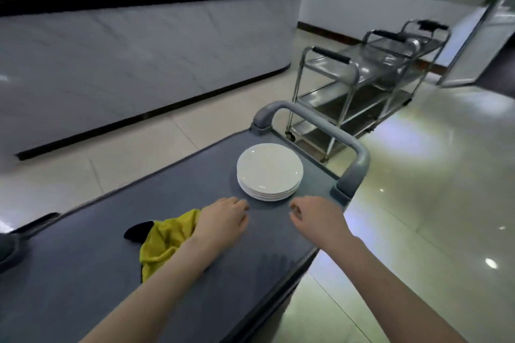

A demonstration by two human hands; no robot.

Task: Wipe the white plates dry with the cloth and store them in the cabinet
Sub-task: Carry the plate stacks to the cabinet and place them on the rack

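A stack of white plates (269,171) is seen on the grey worktop (111,273) of a cart, near its far handle (320,125). The yellow cloth (164,239) lies crumpled on the worktop, beside and partly under the left wrist, and is not gripped. The left hand (223,220) is held palm down just short of the stack, fingers loosely bent and holding nothing. The right hand (317,217) is likewise empty, fingers loosely curled, near the stack's near edge. No plate is touched by either hand.

The task is judged to be at or near its start: no plate is lifted or being wiped, and whether any plate is dry cannot be told. No cabinet can be picked out (only a long counter (139,50) and steel trolleys (376,78) are shown beyond), so both wiping and storing are judged left to do.
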